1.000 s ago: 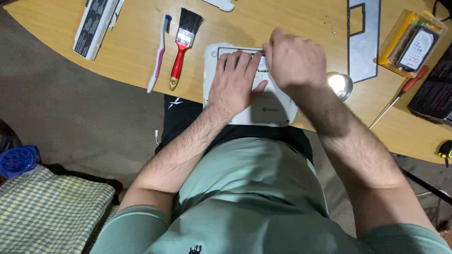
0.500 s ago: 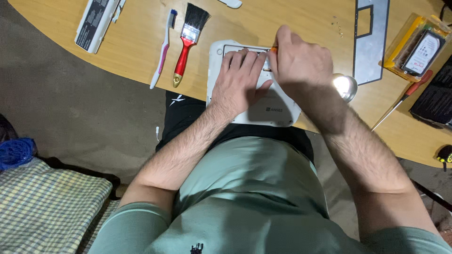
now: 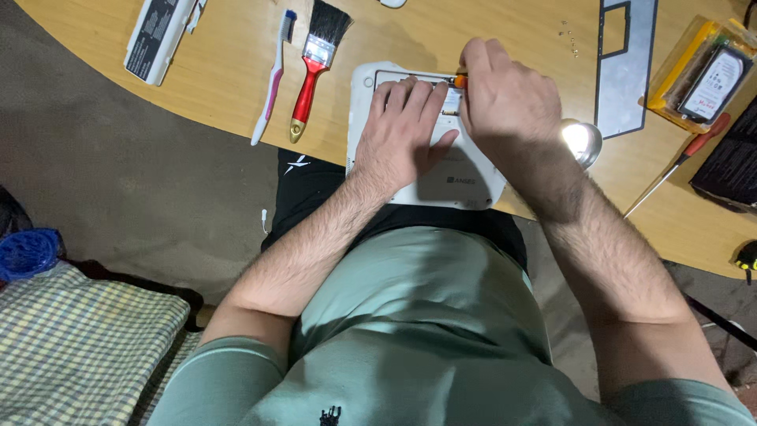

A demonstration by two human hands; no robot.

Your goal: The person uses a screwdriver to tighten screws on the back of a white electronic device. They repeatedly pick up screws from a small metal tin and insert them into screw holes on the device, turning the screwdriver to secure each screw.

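Head cam: both hands on a white laptop (image 3: 465,177) flipped over at the desk's near edge.

Left hand (image 3: 402,134) lies flat, fingers spread, pinning the case. Right hand (image 3: 509,99) is clamped round a small orange screwdriver (image 3: 459,80) at the open bay, about 12 o'clock on the laptop. Risk as I see it: the tip slips and strips a screw, or loose screws (image 3: 569,39) at 1 o'clock roll off. Brush (image 3: 314,67) sits at 10 o'clock.
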